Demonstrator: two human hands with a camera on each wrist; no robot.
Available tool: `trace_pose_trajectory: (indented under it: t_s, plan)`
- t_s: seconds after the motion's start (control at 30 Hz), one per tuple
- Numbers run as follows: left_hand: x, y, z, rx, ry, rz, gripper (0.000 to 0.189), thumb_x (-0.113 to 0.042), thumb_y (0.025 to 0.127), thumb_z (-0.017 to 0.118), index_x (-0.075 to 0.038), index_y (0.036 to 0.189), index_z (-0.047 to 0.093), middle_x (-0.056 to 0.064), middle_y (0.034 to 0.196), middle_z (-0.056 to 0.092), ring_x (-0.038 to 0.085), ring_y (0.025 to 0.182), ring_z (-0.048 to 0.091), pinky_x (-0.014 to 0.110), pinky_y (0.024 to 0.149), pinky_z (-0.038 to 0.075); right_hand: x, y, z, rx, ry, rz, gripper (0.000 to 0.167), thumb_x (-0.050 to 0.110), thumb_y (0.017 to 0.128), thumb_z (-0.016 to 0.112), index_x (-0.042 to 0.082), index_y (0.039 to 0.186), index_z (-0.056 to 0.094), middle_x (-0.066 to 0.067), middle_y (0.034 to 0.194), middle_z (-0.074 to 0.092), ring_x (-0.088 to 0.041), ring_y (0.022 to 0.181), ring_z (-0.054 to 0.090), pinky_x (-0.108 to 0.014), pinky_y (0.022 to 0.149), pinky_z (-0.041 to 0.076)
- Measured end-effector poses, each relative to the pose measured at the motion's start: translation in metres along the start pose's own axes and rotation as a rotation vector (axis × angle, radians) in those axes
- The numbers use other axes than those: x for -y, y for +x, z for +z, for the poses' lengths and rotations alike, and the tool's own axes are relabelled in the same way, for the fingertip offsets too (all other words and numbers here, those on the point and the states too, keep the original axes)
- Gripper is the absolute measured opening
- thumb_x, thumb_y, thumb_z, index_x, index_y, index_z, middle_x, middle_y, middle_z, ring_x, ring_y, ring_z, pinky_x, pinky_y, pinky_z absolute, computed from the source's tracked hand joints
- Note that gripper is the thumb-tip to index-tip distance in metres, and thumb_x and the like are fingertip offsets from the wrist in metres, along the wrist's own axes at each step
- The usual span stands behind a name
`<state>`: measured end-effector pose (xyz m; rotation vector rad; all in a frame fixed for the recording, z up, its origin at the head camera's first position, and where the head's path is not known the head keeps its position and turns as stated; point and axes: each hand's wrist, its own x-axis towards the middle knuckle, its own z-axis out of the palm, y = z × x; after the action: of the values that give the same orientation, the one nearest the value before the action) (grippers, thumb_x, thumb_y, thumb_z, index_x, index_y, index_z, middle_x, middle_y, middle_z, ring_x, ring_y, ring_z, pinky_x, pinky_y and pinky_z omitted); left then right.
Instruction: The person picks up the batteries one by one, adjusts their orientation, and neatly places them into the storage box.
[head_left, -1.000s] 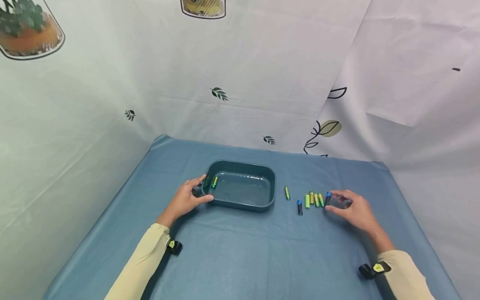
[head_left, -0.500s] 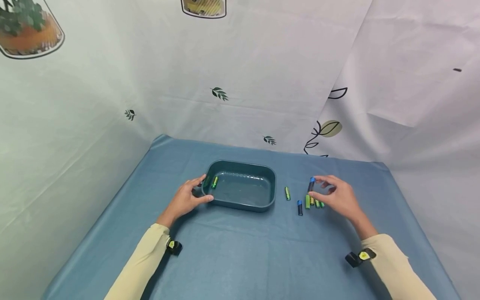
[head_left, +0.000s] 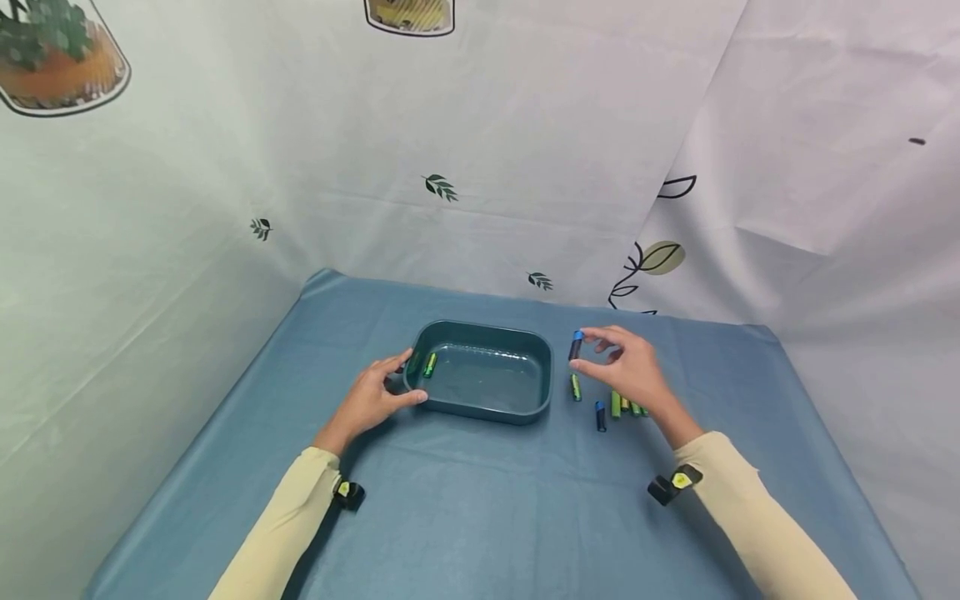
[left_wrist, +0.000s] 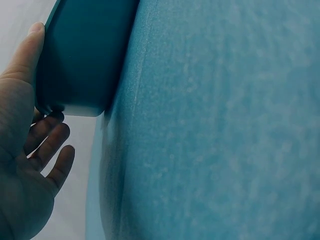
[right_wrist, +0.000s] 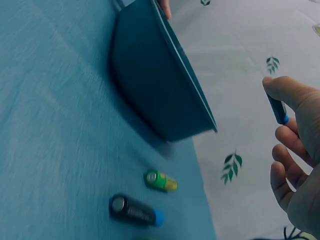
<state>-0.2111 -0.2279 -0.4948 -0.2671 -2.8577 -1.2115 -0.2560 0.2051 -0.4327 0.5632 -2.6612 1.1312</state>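
Note:
My right hand (head_left: 626, 367) pinches a dark battery with a blue end (head_left: 576, 345) between thumb and fingertips, raised above the table just right of the dish. The right wrist view shows this held battery (right_wrist: 278, 109) too, with the other fingers loosely bent. My left hand (head_left: 371, 402) holds the left end of a dark teal rectangular dish (head_left: 480, 412), thumb along its near side and fingers round the corner. One small green-and-yellow battery (head_left: 430, 365) lies inside the dish, at its left end.
Under my right hand lies a green-yellow battery (head_left: 575, 387). Another dark battery with a blue end (head_left: 601, 417) is nearer me. Several green and gold batteries (head_left: 616, 405) lie in a row to its right, partly hidden by the hand. A blue cloth (head_left: 480, 517) covers the table.
My right hand has lifted the blue-ended battery from the right end of the row and carried it left, over the others, toward the dish. My left hand and the dish have stayed put.

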Motion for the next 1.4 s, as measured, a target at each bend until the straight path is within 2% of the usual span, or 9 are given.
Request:
trace_pose_trajectory:
  t_s: [0.3, 0.47, 0.63, 0.83, 1.03, 1.4]
  plan:
    - [0.0, 0.0, 0.0, -0.005, 0.004, 0.007, 0.092, -0.049, 0.084, 0.083, -0.016, 0.159, 0.041, 0.021, 0.157, 0.044, 0.04, 0.125, 0.056, 0.059, 0.097, 0.049, 0.013, 0.02, 0.023, 0.06, 0.056, 0.042, 0.055, 0.042, 0.084, 0.085, 0.019, 0.131, 0.071, -0.007, 0.123, 0.068, -0.027, 0.102, 0.065, -0.045, 0.082, 0.055]
    - [0.0, 0.0, -0.001, -0.004, -0.007, 0.008, 0.092, -0.048, 0.084, 0.083, -0.016, 0.159, 0.041, 0.021, 0.157, 0.043, 0.041, 0.128, 0.054, 0.06, 0.098, 0.048, 0.021, 0.026, 0.035, 0.089, 0.076, 0.058, 0.054, 0.043, 0.084, 0.085, 0.021, 0.132, 0.071, -0.004, 0.124, 0.066, -0.025, 0.104, 0.064, -0.046, 0.083, 0.054]
    - [-0.001, -0.001, -0.001, -0.003, -0.009, 0.012, 0.092, -0.048, 0.084, 0.083, -0.015, 0.158, 0.041, 0.022, 0.157, 0.043, 0.041, 0.128, 0.053, 0.06, 0.098, 0.048, 0.03, 0.034, 0.048, 0.114, 0.099, 0.045, 0.053, 0.043, 0.084, 0.085, 0.022, 0.131, 0.071, -0.003, 0.126, 0.066, -0.023, 0.104, 0.064, -0.044, 0.079, 0.055]
    - [0.0, -0.001, -0.001, -0.01, -0.002, 0.015, 0.092, -0.048, 0.084, 0.084, -0.014, 0.158, 0.042, 0.022, 0.156, 0.044, 0.039, 0.121, 0.057, 0.058, 0.094, 0.051, 0.039, 0.044, 0.067, 0.132, 0.123, 0.017, 0.051, 0.037, 0.084, 0.086, 0.021, 0.13, 0.071, -0.003, 0.119, 0.068, -0.019, 0.097, 0.063, -0.041, 0.075, 0.055]
    - [0.0, 0.0, 0.0, -0.007, -0.001, 0.01, 0.092, -0.049, 0.083, 0.083, -0.015, 0.158, 0.042, 0.022, 0.156, 0.044, 0.039, 0.121, 0.057, 0.058, 0.094, 0.051, 0.047, 0.052, 0.086, 0.147, 0.138, -0.017, 0.051, 0.037, 0.085, 0.086, 0.02, 0.131, 0.071, -0.002, 0.116, 0.068, -0.017, 0.093, 0.062, -0.038, 0.075, 0.054]
    - [-0.001, 0.001, 0.001, -0.008, 0.006, -0.001, 0.092, -0.047, 0.083, 0.084, -0.014, 0.158, 0.042, 0.022, 0.155, 0.045, 0.039, 0.12, 0.058, 0.057, 0.095, 0.051, 0.056, 0.059, 0.113, 0.205, 0.182, 0.014, 0.051, 0.035, 0.085, 0.086, 0.019, 0.131, 0.071, 0.0, 0.116, 0.068, -0.015, 0.093, 0.061, -0.035, 0.077, 0.054]
